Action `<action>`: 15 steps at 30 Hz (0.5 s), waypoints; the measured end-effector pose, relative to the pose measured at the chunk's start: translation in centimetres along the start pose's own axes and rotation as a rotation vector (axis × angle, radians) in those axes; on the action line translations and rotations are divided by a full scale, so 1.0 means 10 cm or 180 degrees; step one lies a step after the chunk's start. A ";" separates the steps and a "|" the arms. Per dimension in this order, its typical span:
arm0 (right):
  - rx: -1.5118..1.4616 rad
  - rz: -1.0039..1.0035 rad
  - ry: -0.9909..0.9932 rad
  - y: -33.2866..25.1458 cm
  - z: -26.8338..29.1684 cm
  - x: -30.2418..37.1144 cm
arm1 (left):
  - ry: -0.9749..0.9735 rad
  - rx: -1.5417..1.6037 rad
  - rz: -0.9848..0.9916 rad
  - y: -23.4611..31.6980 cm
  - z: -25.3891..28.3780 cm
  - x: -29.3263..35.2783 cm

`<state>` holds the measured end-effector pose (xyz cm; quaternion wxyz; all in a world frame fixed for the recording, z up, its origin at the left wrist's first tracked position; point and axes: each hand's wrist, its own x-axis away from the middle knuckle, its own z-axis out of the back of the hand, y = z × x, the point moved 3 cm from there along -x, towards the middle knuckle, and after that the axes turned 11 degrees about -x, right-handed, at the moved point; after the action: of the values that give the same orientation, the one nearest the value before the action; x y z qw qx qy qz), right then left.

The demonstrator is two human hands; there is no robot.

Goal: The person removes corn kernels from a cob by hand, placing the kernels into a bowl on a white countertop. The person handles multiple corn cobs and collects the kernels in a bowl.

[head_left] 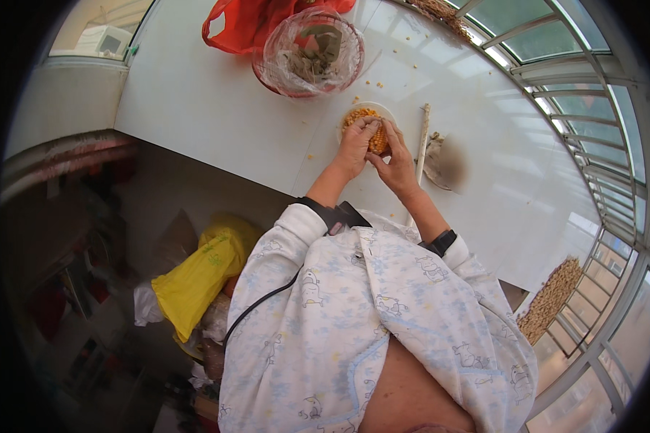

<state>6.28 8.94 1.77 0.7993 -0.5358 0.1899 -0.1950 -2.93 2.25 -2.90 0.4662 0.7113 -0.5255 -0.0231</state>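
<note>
Over a white bowl (391, 115) of loose orange-yellow corn kernels (360, 113), my two hands meet. Between them is an ear of corn (377, 143) with kernels in rows, partly hidden by the fingers. My left hand (354, 148) is closed, its thumb and fingertips pressed to the ear's left side. My right hand (396, 162) closes on the other side, fingers at the top and thumb lower down. The bowl's near part is covered by the hands.
Beyond the bowl stands a red basket (266, 84) lined with clear plastic, holding dry husks, next to a red bag (232, 27). A pale stick (421, 137) and dry husk (433, 162) lie to the right. Stray kernels dot the white table (217, 130). A yellow bag (198, 278) sits below, left.
</note>
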 end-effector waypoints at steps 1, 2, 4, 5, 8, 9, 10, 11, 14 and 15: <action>-0.0321 -0.0260 -0.0159 0.03 0.02 -0.01 | -0.0036 -0.0082 0.0021 0.02 0.01 0.01; -0.0642 -0.0524 -0.0314 0.07 0.03 -0.02 | -0.0104 -0.0078 0.0065 0.05 0.02 0.01; -0.0926 -0.0689 -0.0461 0.11 0.04 -0.06 | -0.0156 -0.0137 0.0097 0.08 -0.01 0.03; -0.0891 -0.0589 -0.0464 0.11 0.06 -0.07 | -0.0135 -0.0191 0.0087 0.10 -0.02 0.04; -0.0743 -0.0435 -0.0346 0.11 0.06 -0.10 | -0.0114 -0.0259 0.0127 0.10 -0.08 0.07; -0.0715 -0.0452 -0.0273 0.11 0.05 -0.11 | -0.0166 -0.0170 0.0132 0.10 -0.10 0.07; -0.0609 -0.0333 -0.0248 0.09 0.04 -0.11 | -0.0103 -0.0239 0.0065 0.10 -0.11 0.07; -0.0532 -0.0263 -0.0213 0.07 0.02 -0.10 | -0.0088 -0.0208 -0.0019 0.10 -0.11 0.07; -0.0349 -0.0190 -0.0193 0.03 -0.01 -0.07 | 0.0032 -0.0134 0.0024 0.08 -0.08 0.07; -0.0301 -0.0193 -0.0188 0.03 -0.01 -0.07 | 0.0079 -0.0061 0.0141 0.07 -0.06 0.07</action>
<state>5.69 9.29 1.51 0.7721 -0.5840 0.1589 -0.1940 -2.79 2.07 -1.73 0.4799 0.6952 -0.5350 -0.0089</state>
